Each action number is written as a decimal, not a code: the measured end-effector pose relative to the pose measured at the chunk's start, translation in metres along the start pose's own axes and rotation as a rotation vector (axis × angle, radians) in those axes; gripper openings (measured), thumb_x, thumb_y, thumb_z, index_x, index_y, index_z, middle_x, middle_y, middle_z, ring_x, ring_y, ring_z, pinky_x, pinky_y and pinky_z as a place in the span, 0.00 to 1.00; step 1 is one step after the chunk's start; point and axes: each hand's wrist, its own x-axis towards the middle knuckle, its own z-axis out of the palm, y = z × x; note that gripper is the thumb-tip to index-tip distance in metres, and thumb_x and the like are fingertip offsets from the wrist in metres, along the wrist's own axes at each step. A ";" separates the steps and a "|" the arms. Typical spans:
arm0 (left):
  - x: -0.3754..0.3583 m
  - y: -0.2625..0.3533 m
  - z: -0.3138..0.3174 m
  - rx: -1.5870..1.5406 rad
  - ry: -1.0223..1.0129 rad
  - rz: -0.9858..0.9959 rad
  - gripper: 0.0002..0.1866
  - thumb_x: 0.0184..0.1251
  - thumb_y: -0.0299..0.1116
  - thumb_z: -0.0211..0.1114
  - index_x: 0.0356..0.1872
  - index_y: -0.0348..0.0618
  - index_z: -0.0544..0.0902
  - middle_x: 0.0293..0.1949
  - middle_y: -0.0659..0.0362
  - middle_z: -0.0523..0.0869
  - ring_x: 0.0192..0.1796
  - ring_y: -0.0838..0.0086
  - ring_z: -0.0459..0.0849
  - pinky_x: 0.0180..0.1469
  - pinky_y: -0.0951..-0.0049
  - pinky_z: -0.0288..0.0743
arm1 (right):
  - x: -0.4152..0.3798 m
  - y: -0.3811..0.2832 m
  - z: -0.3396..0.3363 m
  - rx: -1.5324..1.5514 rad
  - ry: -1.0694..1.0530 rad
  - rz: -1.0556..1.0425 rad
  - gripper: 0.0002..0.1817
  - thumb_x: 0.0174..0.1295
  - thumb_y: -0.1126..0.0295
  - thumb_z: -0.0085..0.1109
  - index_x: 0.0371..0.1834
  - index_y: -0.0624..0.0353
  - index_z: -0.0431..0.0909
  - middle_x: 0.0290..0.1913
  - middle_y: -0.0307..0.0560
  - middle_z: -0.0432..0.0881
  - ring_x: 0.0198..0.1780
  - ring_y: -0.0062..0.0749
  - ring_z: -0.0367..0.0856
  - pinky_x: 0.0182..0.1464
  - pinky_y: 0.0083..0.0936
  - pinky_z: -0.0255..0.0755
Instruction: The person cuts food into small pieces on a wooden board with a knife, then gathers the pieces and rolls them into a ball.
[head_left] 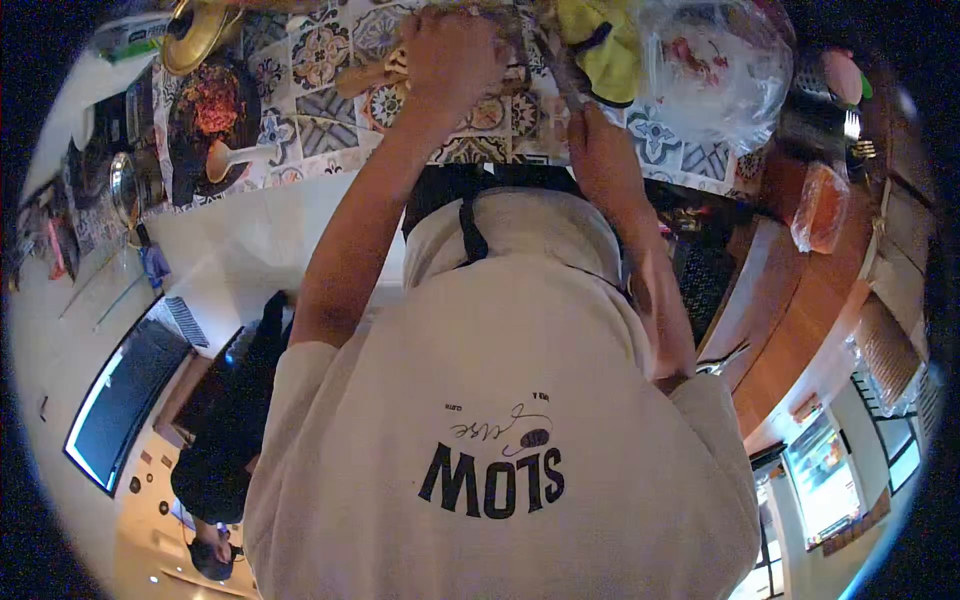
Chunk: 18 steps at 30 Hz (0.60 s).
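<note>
My left hand [455, 62] is over the patterned tile-print surface [320, 50], its fingers curled. Beside it lies a brown, lighter-striped piece [375, 76] whose kind I cannot make out. To the right, my right hand [580, 100] is low over the same surface, blurred, so its fingers and anything in them do not show clearly. Close to the right hand lies a yellow cloth-like item [600, 50] with dark edging. Right of that is a clear plastic bag [745, 105] with small red scraps.
At left, a dark pan [180, 135] holds red chopped food [215, 108] and a pale spoon [235, 158]. A gold-coloured lid [195, 35] is behind it. An orange block in plastic [820, 210] and a fork [853, 125] are at right. A person in black [215, 450] is at lower left.
</note>
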 end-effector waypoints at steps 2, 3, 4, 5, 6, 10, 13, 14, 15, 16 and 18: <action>0.005 0.009 -0.023 -0.013 -0.195 -0.065 0.15 0.66 0.45 0.65 0.43 0.47 0.90 0.56 0.48 0.83 0.61 0.49 0.77 0.68 0.41 0.64 | -0.007 -0.001 -0.001 0.022 -0.011 0.006 0.14 0.74 0.64 0.46 0.43 0.66 0.72 0.31 0.73 0.81 0.37 0.72 0.81 0.39 0.60 0.72; 0.007 0.010 -0.024 -0.012 -0.212 -0.058 0.14 0.65 0.44 0.65 0.43 0.47 0.90 0.56 0.48 0.84 0.60 0.49 0.78 0.68 0.41 0.64 | -0.011 -0.002 -0.003 0.030 -0.017 0.008 0.14 0.74 0.64 0.45 0.43 0.66 0.72 0.31 0.73 0.81 0.37 0.72 0.81 0.39 0.60 0.72; 0.010 0.008 -0.024 -0.010 -0.228 -0.054 0.14 0.65 0.42 0.66 0.43 0.47 0.90 0.55 0.48 0.84 0.58 0.50 0.80 0.68 0.41 0.65 | -0.014 -0.001 -0.003 0.035 -0.036 0.031 0.14 0.75 0.63 0.45 0.43 0.66 0.72 0.31 0.73 0.81 0.37 0.72 0.81 0.39 0.60 0.72; 0.012 0.008 -0.025 -0.007 -0.242 -0.051 0.13 0.64 0.41 0.66 0.44 0.47 0.90 0.54 0.48 0.85 0.57 0.51 0.81 0.68 0.40 0.65 | -0.016 -0.002 -0.003 0.040 -0.055 0.052 0.14 0.75 0.63 0.46 0.43 0.66 0.72 0.31 0.73 0.81 0.37 0.72 0.81 0.39 0.60 0.72; 0.014 0.010 -0.029 0.011 -0.301 -0.046 0.13 0.64 0.41 0.67 0.44 0.47 0.90 0.53 0.48 0.86 0.57 0.52 0.81 0.69 0.40 0.65 | -0.019 -0.001 -0.003 0.048 -0.075 0.073 0.14 0.75 0.63 0.46 0.43 0.66 0.72 0.31 0.73 0.81 0.37 0.72 0.81 0.39 0.60 0.71; 0.001 0.024 -0.046 0.047 -0.198 0.015 0.11 0.62 0.38 0.68 0.42 0.47 0.90 0.45 0.48 0.88 0.55 0.54 0.82 0.68 0.40 0.66 | -0.026 0.006 -0.008 0.073 -0.141 0.072 0.15 0.74 0.62 0.47 0.44 0.66 0.74 0.33 0.72 0.82 0.39 0.70 0.82 0.40 0.60 0.73; 0.009 0.017 -0.027 0.073 -0.118 0.057 0.14 0.62 0.43 0.67 0.47 0.54 0.90 0.44 0.53 0.89 0.51 0.56 0.86 0.61 0.45 0.73 | -0.032 0.013 -0.009 0.034 -0.162 0.038 0.15 0.73 0.61 0.48 0.46 0.64 0.74 0.35 0.69 0.84 0.40 0.67 0.84 0.42 0.60 0.78; 0.013 0.011 -0.014 0.086 -0.132 0.064 0.16 0.63 0.45 0.66 0.49 0.57 0.90 0.44 0.55 0.89 0.49 0.57 0.88 0.58 0.47 0.76 | -0.034 0.014 -0.008 0.021 -0.155 0.033 0.15 0.74 0.61 0.48 0.46 0.64 0.74 0.35 0.69 0.84 0.40 0.67 0.84 0.42 0.60 0.78; 0.010 0.009 -0.011 0.098 -0.060 0.115 0.15 0.63 0.46 0.67 0.47 0.57 0.90 0.41 0.56 0.90 0.45 0.59 0.88 0.54 0.50 0.78 | -0.035 0.015 -0.009 0.008 -0.150 0.025 0.15 0.74 0.61 0.48 0.46 0.64 0.74 0.35 0.69 0.84 0.40 0.67 0.84 0.42 0.60 0.78; 0.007 0.006 -0.007 0.111 0.011 0.163 0.14 0.63 0.46 0.67 0.45 0.57 0.91 0.38 0.56 0.90 0.42 0.60 0.89 0.50 0.53 0.81 | -0.035 0.016 -0.009 0.017 -0.158 0.022 0.15 0.73 0.62 0.48 0.47 0.65 0.74 0.35 0.71 0.83 0.39 0.68 0.84 0.43 0.59 0.77; 0.008 0.006 -0.002 0.004 0.017 0.158 0.12 0.62 0.43 0.68 0.42 0.54 0.91 0.36 0.55 0.90 0.41 0.60 0.89 0.53 0.50 0.79 | -0.035 0.016 -0.009 0.033 -0.175 0.014 0.15 0.73 0.65 0.48 0.49 0.68 0.74 0.35 0.73 0.82 0.39 0.70 0.82 0.44 0.59 0.75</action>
